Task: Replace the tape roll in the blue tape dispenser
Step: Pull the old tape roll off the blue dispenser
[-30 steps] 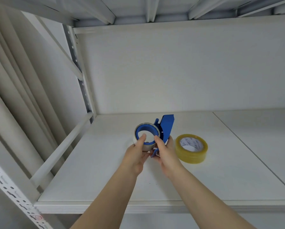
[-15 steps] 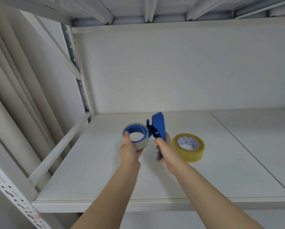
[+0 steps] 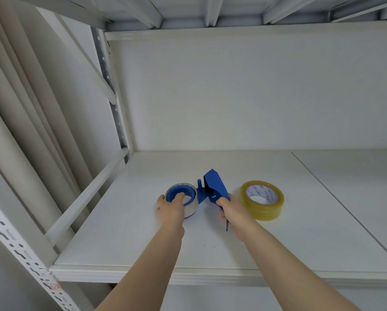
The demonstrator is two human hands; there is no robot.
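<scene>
Old roll [image 3: 183, 202], now drawn leftward off blue dispenser [image 3: 214, 190]: left hand [image 3: 171, 207] gripping it, right hand [image 3: 229, 211] clasping dispenser, yellow roll [image 3: 262, 199] lying just right.

Both arms reach forward, the left hand [image 3: 171, 208] and right hand [image 3: 232, 211] each curled in a grip.

A single head-worn camera looks forward and slightly down onto a white shelf [image 3: 300, 232] at about arm's reach (wide-angle, so the rack's edges bow), with both forearms entering from below.
</scene>
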